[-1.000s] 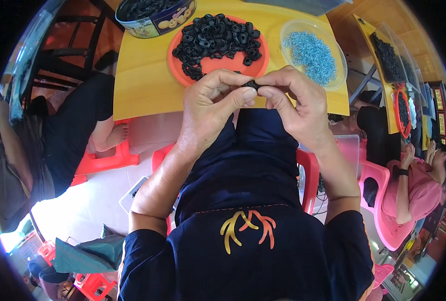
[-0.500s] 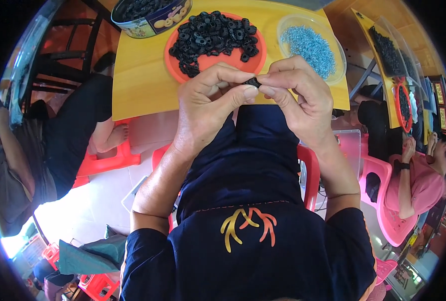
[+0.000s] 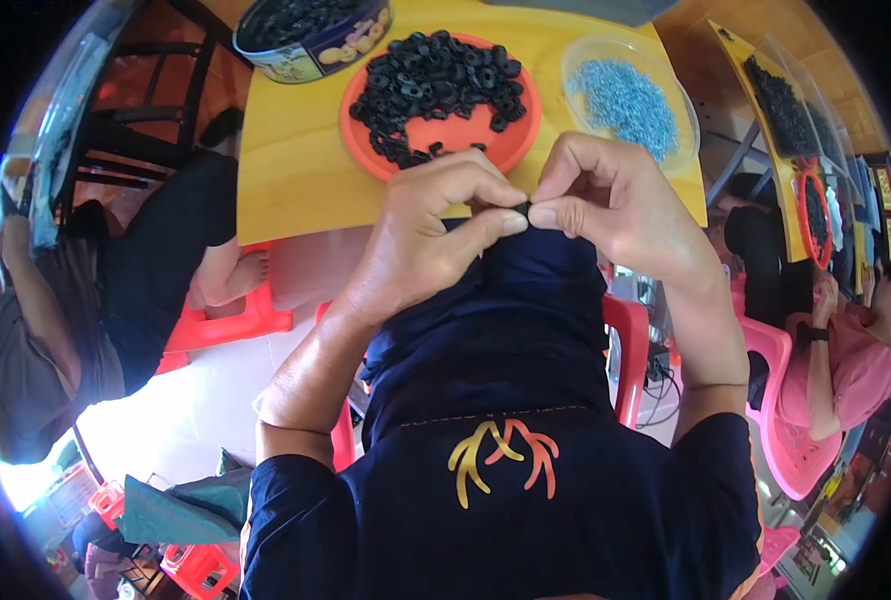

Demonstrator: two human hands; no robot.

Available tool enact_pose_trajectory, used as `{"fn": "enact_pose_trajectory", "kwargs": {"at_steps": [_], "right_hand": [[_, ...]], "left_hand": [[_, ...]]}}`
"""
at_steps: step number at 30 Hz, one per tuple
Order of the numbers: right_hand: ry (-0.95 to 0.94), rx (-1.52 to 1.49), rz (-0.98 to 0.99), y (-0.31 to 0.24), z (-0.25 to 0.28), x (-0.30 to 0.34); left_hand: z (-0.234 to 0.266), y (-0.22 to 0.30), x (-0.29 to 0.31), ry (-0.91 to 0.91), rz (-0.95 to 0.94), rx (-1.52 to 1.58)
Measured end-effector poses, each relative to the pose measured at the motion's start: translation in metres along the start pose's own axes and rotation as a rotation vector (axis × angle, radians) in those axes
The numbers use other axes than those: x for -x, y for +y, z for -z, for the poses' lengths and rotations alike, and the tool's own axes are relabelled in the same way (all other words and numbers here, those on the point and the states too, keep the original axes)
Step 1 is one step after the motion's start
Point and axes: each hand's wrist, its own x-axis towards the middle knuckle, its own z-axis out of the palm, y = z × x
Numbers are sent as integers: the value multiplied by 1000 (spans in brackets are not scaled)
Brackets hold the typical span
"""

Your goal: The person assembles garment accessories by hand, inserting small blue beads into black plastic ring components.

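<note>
Between my fingertips is a small black part [image 3: 522, 210], mostly covered, so its exact shape does not show. My left hand [image 3: 450, 225] pinches it from the left with thumb and forefinger. From the right, the thumb and forefinger of my right hand [image 3: 605, 205] close on the same piece. Both hands are just over the table's near edge, above my lap. Just beyond them a round orange-red plate [image 3: 452, 130] carries a heap of black ring-shaped parts [image 3: 435, 75]. Right of it, a clear round tub [image 3: 687, 140] contains many small shiny blue-silver pieces [image 3: 625, 105].
A printed tin [image 3: 315, 55] of black parts stands at the far left of the yellow table [image 3: 295, 170]. One person [image 3: 155, 260] sits at the left. On the right, a person in pink [image 3: 840, 370] sits beside another table [image 3: 765, 140] with black parts.
Both hands have come down toward me with the black part, and my right hand has turned so its thumb lies more level. The view has shifted slightly.
</note>
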Motion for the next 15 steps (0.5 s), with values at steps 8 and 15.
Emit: {"fn": "enact_pose_trajectory", "kwargs": {"at_steps": [8,15], "right_hand": [[-66,-41,-104,15,0,-19],[25,-97,-52,14,1,-19]], "left_hand": [[4,-12,4,-30,175,124],[5,-16,0,118,64,77]]}}
